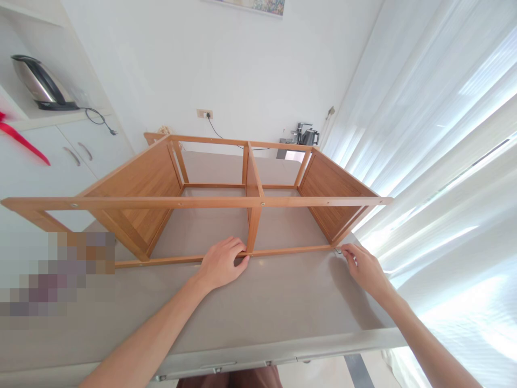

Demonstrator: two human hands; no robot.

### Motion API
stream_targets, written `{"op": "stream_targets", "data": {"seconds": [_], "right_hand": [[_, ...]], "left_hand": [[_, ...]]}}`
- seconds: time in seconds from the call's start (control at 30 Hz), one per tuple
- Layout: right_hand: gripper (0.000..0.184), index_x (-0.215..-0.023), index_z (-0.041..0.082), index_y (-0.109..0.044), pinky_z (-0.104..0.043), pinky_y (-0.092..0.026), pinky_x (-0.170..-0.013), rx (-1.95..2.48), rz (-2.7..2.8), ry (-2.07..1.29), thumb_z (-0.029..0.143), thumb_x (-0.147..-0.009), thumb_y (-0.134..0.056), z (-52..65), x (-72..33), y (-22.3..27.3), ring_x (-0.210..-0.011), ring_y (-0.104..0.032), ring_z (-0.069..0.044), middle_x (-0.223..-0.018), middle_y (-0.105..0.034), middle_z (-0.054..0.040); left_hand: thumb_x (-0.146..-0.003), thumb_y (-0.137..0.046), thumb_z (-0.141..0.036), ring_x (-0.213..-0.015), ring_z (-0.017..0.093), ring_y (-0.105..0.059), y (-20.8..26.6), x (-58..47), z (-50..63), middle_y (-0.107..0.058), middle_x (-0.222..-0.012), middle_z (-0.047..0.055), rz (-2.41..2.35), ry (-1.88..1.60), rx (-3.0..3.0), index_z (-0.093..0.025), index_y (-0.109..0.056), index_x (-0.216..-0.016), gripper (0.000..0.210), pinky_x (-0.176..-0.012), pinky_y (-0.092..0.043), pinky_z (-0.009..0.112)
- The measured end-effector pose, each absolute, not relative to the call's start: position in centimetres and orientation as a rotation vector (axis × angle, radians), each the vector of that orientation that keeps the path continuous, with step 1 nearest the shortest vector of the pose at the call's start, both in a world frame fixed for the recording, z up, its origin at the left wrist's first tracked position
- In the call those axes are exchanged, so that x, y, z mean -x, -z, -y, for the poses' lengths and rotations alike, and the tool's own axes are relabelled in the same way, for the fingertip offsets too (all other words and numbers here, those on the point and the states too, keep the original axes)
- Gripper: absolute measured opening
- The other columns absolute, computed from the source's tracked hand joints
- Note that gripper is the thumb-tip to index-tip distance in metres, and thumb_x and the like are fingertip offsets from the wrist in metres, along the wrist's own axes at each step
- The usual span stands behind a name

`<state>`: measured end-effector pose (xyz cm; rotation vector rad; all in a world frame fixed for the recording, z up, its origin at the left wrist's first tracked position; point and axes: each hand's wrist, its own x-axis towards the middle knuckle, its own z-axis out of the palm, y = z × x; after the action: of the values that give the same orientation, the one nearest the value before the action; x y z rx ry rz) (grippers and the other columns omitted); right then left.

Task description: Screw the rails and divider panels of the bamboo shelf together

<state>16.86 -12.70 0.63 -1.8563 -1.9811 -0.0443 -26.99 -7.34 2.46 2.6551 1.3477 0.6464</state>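
A brown wooden shelf frame [194,202] lies on its side across the grey tabletop, with slatted end panels and a divider [253,178] in the middle. My left hand [224,262] grips the lower front rail beside the foot of the divider, fingers over the rail and thumb in front. At the rail's right end, my right hand [361,267] pinches a small bent metal hex key [338,250], its tip at the end of the rail. Bolt heads show along the upper front rail.
The table [250,312] has its front edge near my body. A kettle [44,83] stands on a cabinet at the left; a coffee maker [301,132] stands behind the frame. White curtains [456,161] hang close on the right. Pixelation hides something at the left.
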Motion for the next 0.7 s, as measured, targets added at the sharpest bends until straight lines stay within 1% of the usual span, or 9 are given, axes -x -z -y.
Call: {"op": "stream_targets", "data": {"seconds": [0.23, 0.4, 0.6, 0.7], "right_hand": [[0.023, -0.097, 0.025, -0.058, -0.036, -0.048, -0.078, 1.868, 1.954, 0.016, 0.03, -0.098, -0.035, 12.9, -16.4, -1.3, -0.087, -0.062, -0.023, -0.092, -0.069, -0.0053], [0.021, -0.094, 0.027, -0.058, -0.034, -0.05, -0.073, 1.912, 1.882, -0.065, 0.034, -0.096, -0.038, 12.8, -16.5, -1.3, -0.079, -0.064, -0.021, -0.087, -0.069, -0.0025], [0.021, -0.095, 0.029, -0.063, -0.034, -0.051, -0.065, 1.973, 1.766, -0.14, 0.041, -0.092, -0.046, 12.6, -17.5, -0.9, -0.064, -0.063, -0.02, -0.082, -0.072, -0.0006], [0.021, -0.095, 0.029, -0.064, -0.034, -0.051, -0.066, 2.002, 1.738, -0.197, 0.042, -0.091, -0.047, 12.5, -17.8, -0.8, -0.064, -0.064, -0.02, -0.082, -0.073, 0.0004]], "left_hand": [[-0.093, -0.053, -0.03, -0.09, 0.021, -0.063, -2.5, 27.0, 7.4, -0.068, -0.095, 0.002, -1.352, -0.632, -2.669, -0.023, -0.061, -0.09, 0.011, -0.071, -0.047, 0.034], [-0.093, -0.053, -0.029, -0.091, 0.021, -0.063, -2.6, 27.0, 7.4, -0.068, -0.096, 0.002, -1.348, -0.631, -2.673, -0.023, -0.062, -0.09, 0.011, -0.072, -0.047, 0.033], [-0.093, -0.053, -0.03, -0.09, 0.02, -0.063, -2.4, 27.0, 7.3, -0.068, -0.095, 0.002, -1.347, -0.645, -2.67, -0.023, -0.062, -0.091, 0.012, -0.072, -0.047, 0.034], [-0.093, -0.053, -0.03, -0.089, 0.02, -0.063, -2.4, 26.9, 7.3, -0.068, -0.095, 0.002, -1.355, -0.64, -2.666, -0.023, -0.062, -0.091, 0.012, -0.072, -0.048, 0.034]]}}
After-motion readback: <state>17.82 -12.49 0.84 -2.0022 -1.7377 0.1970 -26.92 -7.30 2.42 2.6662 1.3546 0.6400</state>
